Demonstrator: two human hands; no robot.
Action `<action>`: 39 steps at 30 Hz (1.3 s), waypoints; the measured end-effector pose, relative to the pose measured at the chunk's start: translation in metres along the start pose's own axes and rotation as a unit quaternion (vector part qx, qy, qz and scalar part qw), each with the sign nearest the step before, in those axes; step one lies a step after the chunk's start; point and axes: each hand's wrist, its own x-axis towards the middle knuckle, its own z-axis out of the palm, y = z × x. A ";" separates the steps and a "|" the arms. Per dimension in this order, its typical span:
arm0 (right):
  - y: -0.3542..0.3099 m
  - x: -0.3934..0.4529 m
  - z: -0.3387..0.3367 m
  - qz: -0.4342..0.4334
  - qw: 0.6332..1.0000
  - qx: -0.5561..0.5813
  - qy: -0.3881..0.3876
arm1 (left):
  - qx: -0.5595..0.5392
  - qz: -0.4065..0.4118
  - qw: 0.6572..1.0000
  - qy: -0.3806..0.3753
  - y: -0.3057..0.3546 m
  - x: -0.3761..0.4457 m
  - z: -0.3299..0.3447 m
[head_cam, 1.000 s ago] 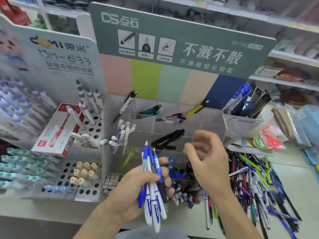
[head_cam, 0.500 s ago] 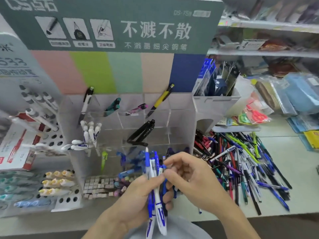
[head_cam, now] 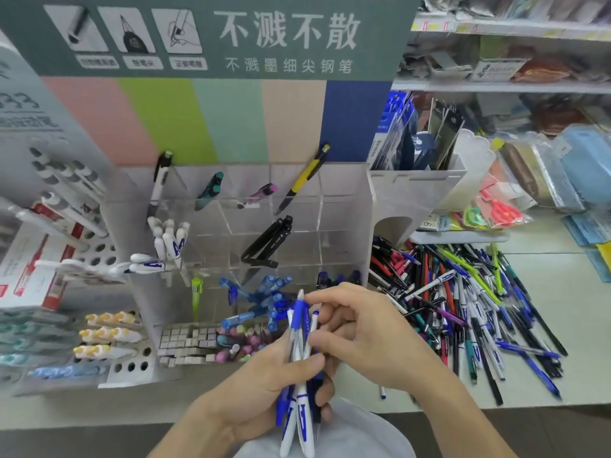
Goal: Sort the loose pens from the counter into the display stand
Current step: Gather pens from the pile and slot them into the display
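My left hand grips a bundle of blue-and-white pens upright in front of the clear acrylic display stand. My right hand pinches the top of one pen in that bundle with thumb and fingers. The stand's compartments hold a few pens each: white-and-blue ones at the left, black ones in the middle, blue ones in the lower row. A large pile of loose pens in mixed colours lies on the white counter to the right.
A white peg-hole stand with markers and a red-and-white box stands at the left. A white holder with packaged items sits right of the acrylic stand. Scissors in packaging and shelves lie beyond.
My right hand came down from the stand's compartments to the bundle in my left hand and took hold of one pen's top. The view shifted right and down.
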 end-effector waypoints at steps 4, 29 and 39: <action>-0.001 0.002 0.007 0.005 0.998 0.062 0.019 | -0.003 -0.003 0.999 -0.032 -0.003 -0.003 -0.003; 0.004 -0.004 0.000 0.016 0.970 0.223 -0.098 | -0.011 0.030 0.999 0.005 -0.021 -0.016 -0.003; -0.002 -0.005 0.002 0.008 0.986 0.160 -0.054 | -0.027 0.012 0.999 0.043 -0.021 -0.017 0.005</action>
